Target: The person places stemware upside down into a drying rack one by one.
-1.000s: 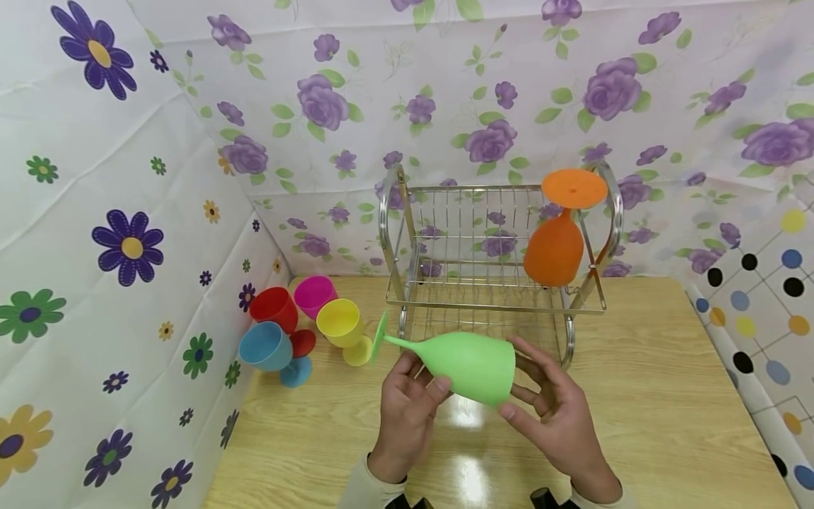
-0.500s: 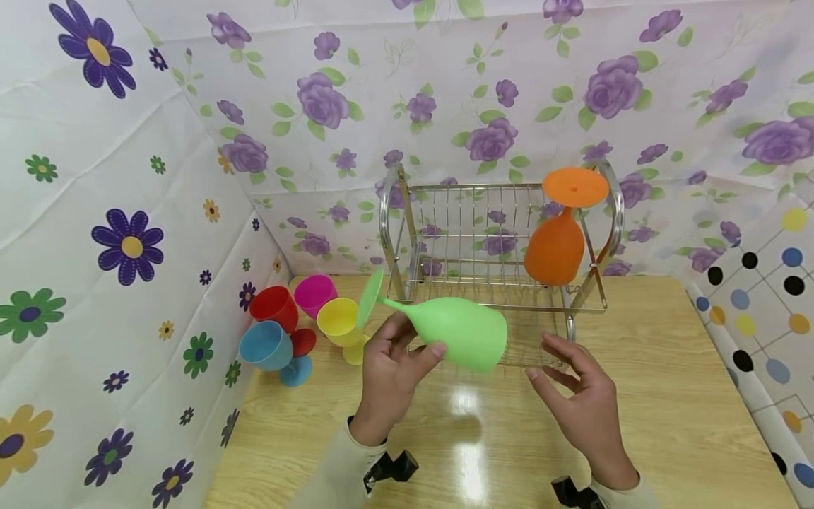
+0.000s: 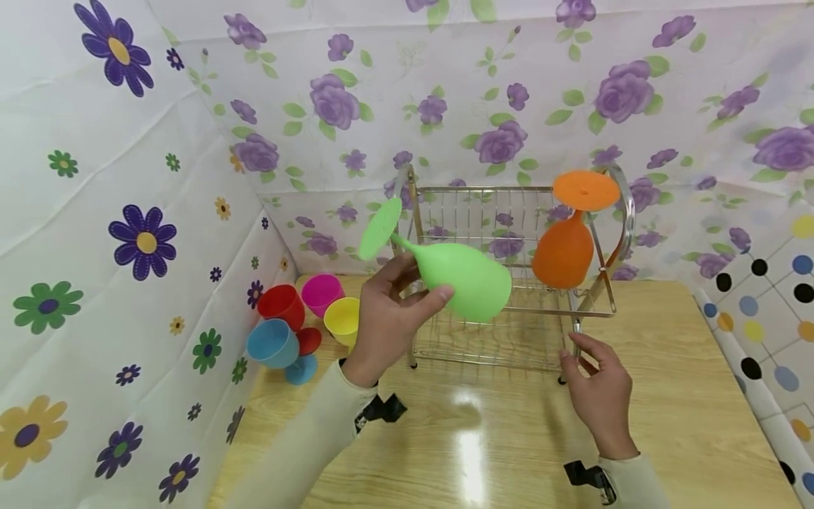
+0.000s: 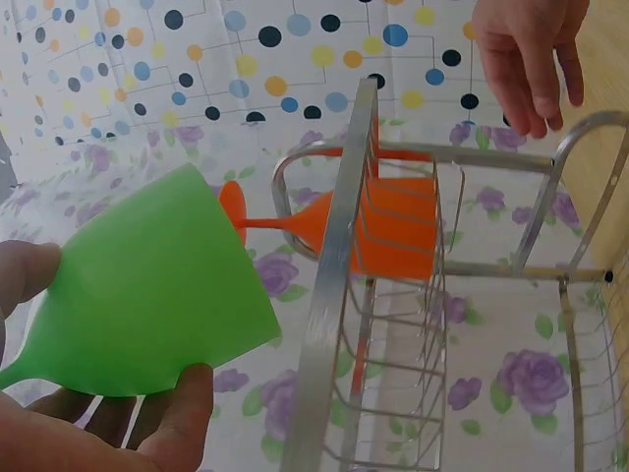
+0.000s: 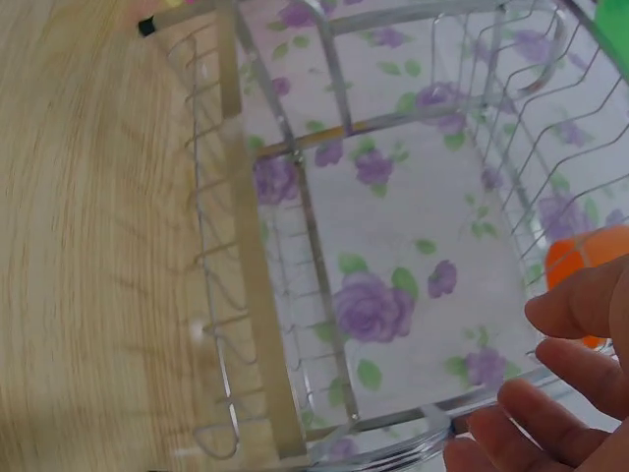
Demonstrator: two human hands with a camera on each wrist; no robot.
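Here, your left hand [image 3: 386,322], fingers curled round green goblet [image 3: 470,279], holds it tilted near metal rack [image 4: 334,295]; your right hand [image 3: 599,396], fingers released, beside rack; orange goblet [image 3: 564,253] inverted in rack.

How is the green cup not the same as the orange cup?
The green cup is bright green, while the orange cup is orange. The green cup is held in the person's left hand; the orange cup sits in the metal rack. The green cup is tilted sideways, but the orange cup is upside down, foot up. Both have a rounded bowl, thin stem and flat round foot.
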